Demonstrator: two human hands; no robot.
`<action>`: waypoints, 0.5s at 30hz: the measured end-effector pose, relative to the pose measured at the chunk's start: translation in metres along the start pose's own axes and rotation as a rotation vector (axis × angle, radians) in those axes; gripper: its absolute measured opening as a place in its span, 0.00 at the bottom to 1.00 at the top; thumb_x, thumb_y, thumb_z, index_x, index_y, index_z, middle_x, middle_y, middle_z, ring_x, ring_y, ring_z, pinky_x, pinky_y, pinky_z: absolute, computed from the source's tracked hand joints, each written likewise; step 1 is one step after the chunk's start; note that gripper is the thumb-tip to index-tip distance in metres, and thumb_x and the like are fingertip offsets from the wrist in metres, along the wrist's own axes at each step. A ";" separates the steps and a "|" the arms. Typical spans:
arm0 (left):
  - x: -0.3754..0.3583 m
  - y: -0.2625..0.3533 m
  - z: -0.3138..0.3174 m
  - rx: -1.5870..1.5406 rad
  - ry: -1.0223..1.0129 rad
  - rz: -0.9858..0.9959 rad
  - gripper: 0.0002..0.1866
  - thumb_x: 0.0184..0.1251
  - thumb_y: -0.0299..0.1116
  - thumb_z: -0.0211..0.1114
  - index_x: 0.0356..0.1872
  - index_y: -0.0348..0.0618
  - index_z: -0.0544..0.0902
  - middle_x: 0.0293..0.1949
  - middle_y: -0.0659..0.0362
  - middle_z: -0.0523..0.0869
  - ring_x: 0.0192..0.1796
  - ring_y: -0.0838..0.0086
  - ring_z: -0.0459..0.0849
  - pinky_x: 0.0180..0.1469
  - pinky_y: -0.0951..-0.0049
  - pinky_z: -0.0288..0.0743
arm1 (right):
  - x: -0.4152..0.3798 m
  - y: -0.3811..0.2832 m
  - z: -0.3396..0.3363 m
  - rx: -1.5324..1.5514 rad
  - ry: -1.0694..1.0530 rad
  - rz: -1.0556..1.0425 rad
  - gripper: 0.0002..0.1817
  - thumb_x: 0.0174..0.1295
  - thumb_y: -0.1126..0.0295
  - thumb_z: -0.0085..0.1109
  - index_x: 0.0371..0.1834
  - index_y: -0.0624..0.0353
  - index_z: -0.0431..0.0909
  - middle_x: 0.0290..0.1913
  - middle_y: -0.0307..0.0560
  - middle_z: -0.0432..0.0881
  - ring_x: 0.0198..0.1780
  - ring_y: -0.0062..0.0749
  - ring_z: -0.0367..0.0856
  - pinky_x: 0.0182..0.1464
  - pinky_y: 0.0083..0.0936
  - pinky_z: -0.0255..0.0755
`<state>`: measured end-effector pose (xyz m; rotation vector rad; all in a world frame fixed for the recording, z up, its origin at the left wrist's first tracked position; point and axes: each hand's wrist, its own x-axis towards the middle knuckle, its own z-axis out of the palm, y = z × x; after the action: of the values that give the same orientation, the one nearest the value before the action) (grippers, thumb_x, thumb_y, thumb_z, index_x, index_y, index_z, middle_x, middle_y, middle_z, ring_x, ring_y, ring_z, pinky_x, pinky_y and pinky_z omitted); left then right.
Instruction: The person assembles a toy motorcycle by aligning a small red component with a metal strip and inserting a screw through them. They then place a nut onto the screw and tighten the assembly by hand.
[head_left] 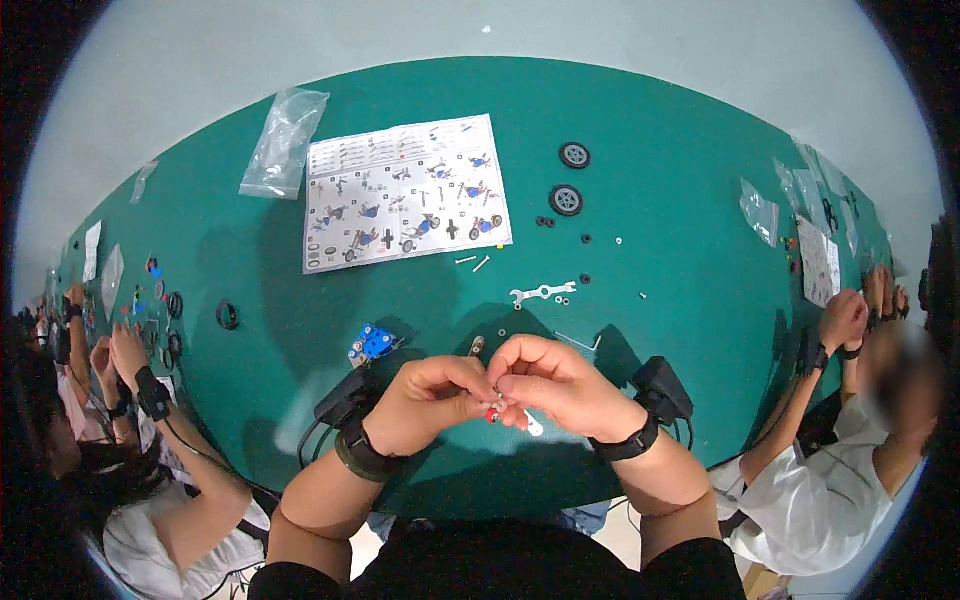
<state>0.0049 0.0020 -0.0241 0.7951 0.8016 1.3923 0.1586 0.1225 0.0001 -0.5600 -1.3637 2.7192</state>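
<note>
Both hands meet over the table's near edge, fingertips pinched together. My left hand (432,400) is closed on a small part with a red piece (492,414) showing at its fingertips. My right hand (562,392) is closed against the same part, and a white perforated strip (534,425) sticks out beneath its fingers. How the red piece and the strip join is hidden by the fingers. A blue assembly (373,343) lies on the table just beyond my left hand. Beyond my right hand lie a thin hex key (578,341) and a white wrench (544,293).
A printed instruction sheet (405,195) and a plastic bag (285,143) lie at the far left. Two wheels (565,200), small black parts (545,222) and screws (481,264) are at the centre. Other people's hands and parts occupy both sides of the green table (660,180).
</note>
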 end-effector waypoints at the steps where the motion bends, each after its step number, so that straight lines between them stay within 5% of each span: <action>1: 0.000 0.001 0.000 0.019 -0.008 0.015 0.05 0.59 0.19 0.60 0.35 0.38 0.79 0.34 0.57 0.80 0.38 0.74 0.79 0.42 0.76 0.72 | -0.001 -0.001 -0.001 -0.029 -0.016 -0.020 0.04 0.63 0.74 0.51 0.39 0.61 0.70 0.32 0.41 0.77 0.30 0.19 0.77 0.32 0.15 0.70; 8: -0.005 0.012 0.005 0.380 0.058 0.219 0.04 0.57 0.20 0.62 0.32 0.38 0.82 0.34 0.56 0.80 0.37 0.73 0.79 0.39 0.75 0.74 | -0.003 -0.002 -0.006 -0.219 0.057 -0.239 0.06 0.64 0.72 0.51 0.42 0.59 0.69 0.32 0.36 0.76 0.36 0.17 0.76 0.37 0.16 0.70; 12: -0.007 0.031 0.007 0.406 0.178 0.405 0.05 0.56 0.20 0.62 0.30 0.41 0.83 0.33 0.53 0.82 0.35 0.71 0.79 0.37 0.74 0.74 | -0.003 -0.012 -0.016 -0.926 0.352 -0.347 0.04 0.56 0.76 0.56 0.34 0.61 0.73 0.32 0.45 0.77 0.36 0.34 0.77 0.37 0.26 0.70; 13: -0.007 0.034 0.007 0.441 0.189 0.450 0.05 0.56 0.20 0.62 0.30 0.42 0.84 0.33 0.53 0.82 0.34 0.71 0.79 0.36 0.75 0.74 | -0.002 -0.011 -0.016 -1.008 0.373 -0.417 0.04 0.51 0.78 0.57 0.30 0.61 0.74 0.32 0.48 0.76 0.36 0.42 0.75 0.40 0.31 0.68; 15: -0.007 0.031 0.001 0.512 0.179 0.506 0.05 0.56 0.20 0.62 0.30 0.42 0.84 0.34 0.53 0.82 0.33 0.72 0.79 0.35 0.76 0.73 | 0.002 -0.007 -0.024 -1.119 0.309 -0.479 0.04 0.51 0.78 0.57 0.30 0.61 0.74 0.31 0.47 0.75 0.36 0.43 0.73 0.40 0.32 0.67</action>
<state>-0.0105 -0.0046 0.0033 1.3501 1.1762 1.7465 0.1643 0.1453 -0.0079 -0.5278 -2.4057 1.2652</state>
